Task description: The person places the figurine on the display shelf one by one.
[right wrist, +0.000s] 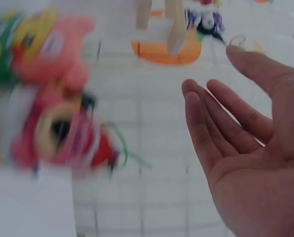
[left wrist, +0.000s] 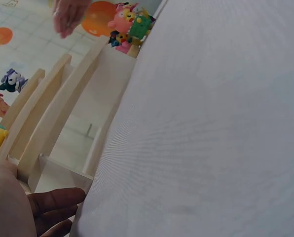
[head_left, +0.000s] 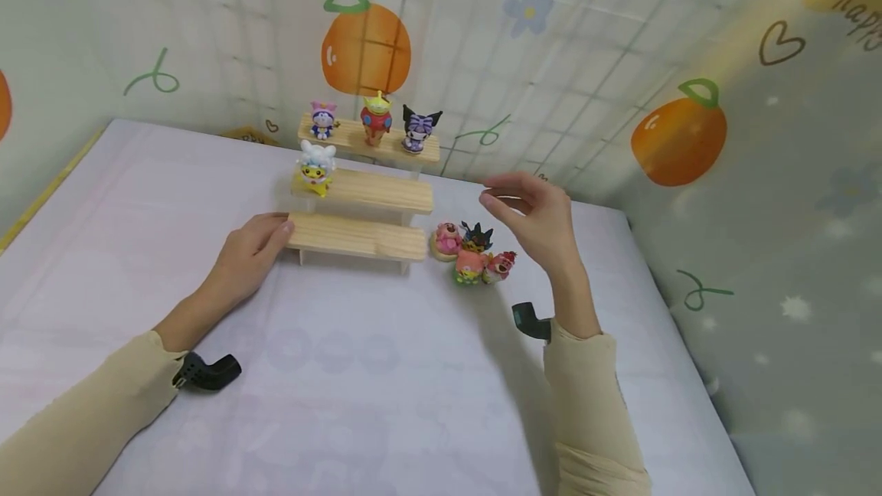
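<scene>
My left hand rests against the left end of the lowest step of a wooden stepped stand. Its fingers extend loosely beside the stand's leg. Raised above the table at the stand's right is my right hand, its fingers apart from the thumb and nothing between them. Below and left of it is a cluster of small figurines: a pink bear, a dark spiky-haired figure, a pink-and-green figure and a red-topped bear.
The top step carries a purple-and-pink figurine, a green-headed alien and a black-eared figurine. A yellow figurine in a white hat stands on the left of the middle step. Behind the table hangs a printed curtain.
</scene>
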{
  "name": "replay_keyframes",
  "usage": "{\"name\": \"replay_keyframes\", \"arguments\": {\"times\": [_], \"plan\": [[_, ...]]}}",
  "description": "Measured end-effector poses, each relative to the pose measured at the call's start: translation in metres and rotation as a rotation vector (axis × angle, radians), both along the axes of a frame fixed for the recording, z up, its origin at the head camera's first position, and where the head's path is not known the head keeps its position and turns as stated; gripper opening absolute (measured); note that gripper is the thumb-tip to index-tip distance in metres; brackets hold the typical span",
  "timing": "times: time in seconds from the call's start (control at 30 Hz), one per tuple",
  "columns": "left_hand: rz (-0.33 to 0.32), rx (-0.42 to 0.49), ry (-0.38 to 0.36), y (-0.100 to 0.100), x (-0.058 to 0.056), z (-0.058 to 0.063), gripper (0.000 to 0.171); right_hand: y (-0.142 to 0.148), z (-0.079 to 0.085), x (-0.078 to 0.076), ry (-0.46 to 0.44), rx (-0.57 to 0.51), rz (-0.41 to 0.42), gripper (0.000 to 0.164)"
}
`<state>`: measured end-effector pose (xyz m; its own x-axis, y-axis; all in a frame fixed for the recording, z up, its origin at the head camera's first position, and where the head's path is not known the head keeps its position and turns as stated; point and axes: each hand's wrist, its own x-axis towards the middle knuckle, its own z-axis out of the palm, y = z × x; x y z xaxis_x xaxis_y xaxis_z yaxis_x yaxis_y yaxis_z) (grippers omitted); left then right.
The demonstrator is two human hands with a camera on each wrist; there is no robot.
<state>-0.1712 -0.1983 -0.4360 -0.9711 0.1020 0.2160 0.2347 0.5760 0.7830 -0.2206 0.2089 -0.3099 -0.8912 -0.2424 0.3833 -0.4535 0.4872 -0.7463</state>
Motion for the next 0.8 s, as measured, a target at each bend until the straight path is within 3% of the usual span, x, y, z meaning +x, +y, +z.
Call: {"name": "replay_keyframes", "arguments": {"times": [0.1, 0.23, 0.43, 0.67, 0.8], "plan": [[0.001, -0.004, 0.003, 0.0, 0.0, 0.0, 0.055, 0.018, -0.002, 0.005, -0.029, 0.023, -0.005, 0.027], [-0.003, -0.003, 0.01, -0.001, 0.0, -0.001, 0.055, 0.037, -0.007, 0.011, -0.109, 0.145, 0.003, 0.03], [-0.006, 0.005, 0.027, -0.002, 0.0, -0.002, 0.053, 0.059, -0.011, 0.014, -0.247, 0.343, 0.096, 0.038], [-0.008, 0.013, 0.024, -0.001, 0.001, 0.001, 0.052, 0.071, -0.021, 0.01, -0.437, 0.447, 0.181, 0.04], [-0.009, 0.009, 0.02, 0.0, 0.001, 0.001, 0.052, 0.072, -0.03, 0.006, -0.478, 0.485, 0.183, 0.038]]}}
